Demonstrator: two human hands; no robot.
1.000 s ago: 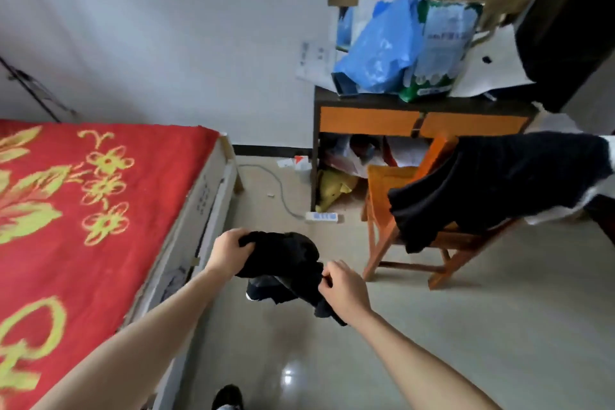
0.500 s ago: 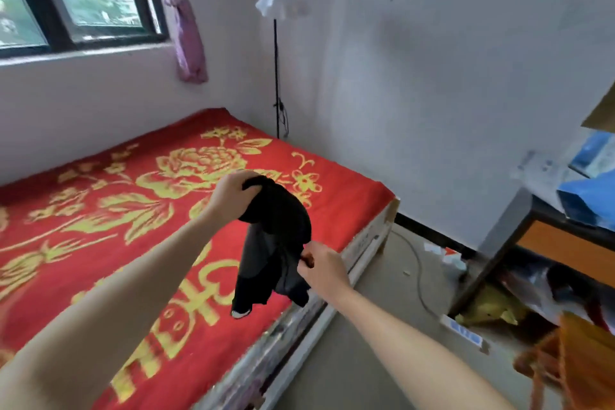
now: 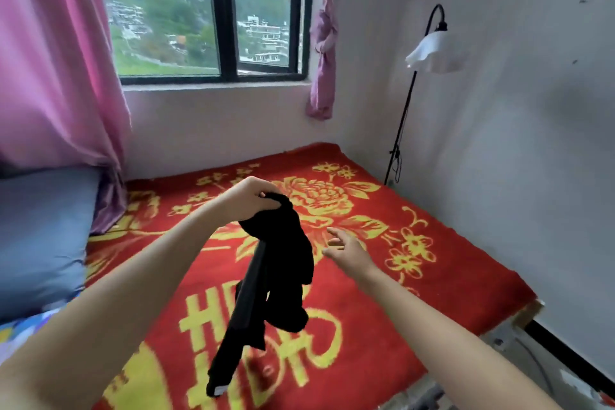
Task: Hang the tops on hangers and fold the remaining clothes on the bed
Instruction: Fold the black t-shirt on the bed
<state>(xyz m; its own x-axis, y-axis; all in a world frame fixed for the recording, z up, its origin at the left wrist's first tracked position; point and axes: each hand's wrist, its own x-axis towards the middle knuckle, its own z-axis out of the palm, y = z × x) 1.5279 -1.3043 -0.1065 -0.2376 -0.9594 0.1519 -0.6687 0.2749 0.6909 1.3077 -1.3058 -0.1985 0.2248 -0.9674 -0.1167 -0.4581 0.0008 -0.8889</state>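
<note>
A bed (image 3: 459, 289) fills the lower half of the head view, covered edge to edge by a red blanket (image 3: 366, 326) patterned with large yellow flowers and characters, and set into the corner of the room under the window wall. At the left a long pink curtain (image 3: 50, 76) hangs from the top of the picture down to the bedding. Beside it, a dark-framed window (image 3: 166, 20) looks out on a green hillside with buildings. A blue pillow (image 3: 40, 236) lies at the head of the bed, below the long curtain. A second, narrower pink curtain (image 3: 324, 43) is knotted at the right edge of the window. A thin black floor lamp (image 3: 429, 50) with a white ruffled shade stands in the corner by the right wall, just past the bed. A black garment (image 3: 279, 260) dangles over the middle of the blanket, twisted and bunched, its long lower end reaching toward the near edge of the bed with a small white tag at the tip. The left hand (image 3: 248, 198) grips the bunched top of the garment, fingers curled round the cloth. The right hand (image 3: 347, 251) is held over the blanket just beside the garment, fingers spread and loose, holding nothing.
</note>
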